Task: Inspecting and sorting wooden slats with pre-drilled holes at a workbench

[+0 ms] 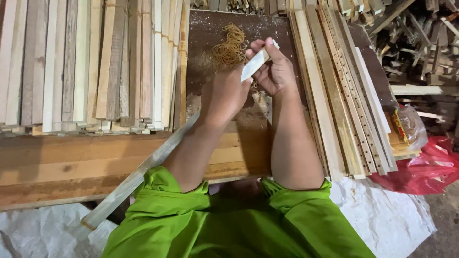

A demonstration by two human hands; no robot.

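While hands [251, 79] grip slat [255, 63]; rubber bands [229, 48] behind | perhaps sawdust

Pretty much everything here is raw wood. The pale strip [255, 63] the hands [248, 83] are on looks sanded smooth, light and matt, no varnish. The long slat [138, 174] running off toward 7 o'clock is greyer and rougher. The stacked slats [86, 62] at 10 o'clock are unfinished, mixed pale and weathered grey, with sawn, rough ends. The surface [67, 167] is brown planks, dull and worn, and the dark board [205, 33] at 12 o'clock is dusted with sawdust. The rubber bands [230, 48] look tan and slightly shiny. At 3 o'clock there's a glossy red plastic bag [430, 169] and a crinkly clear one [411, 126]. Sleeves [239, 224] are matt green cloth.
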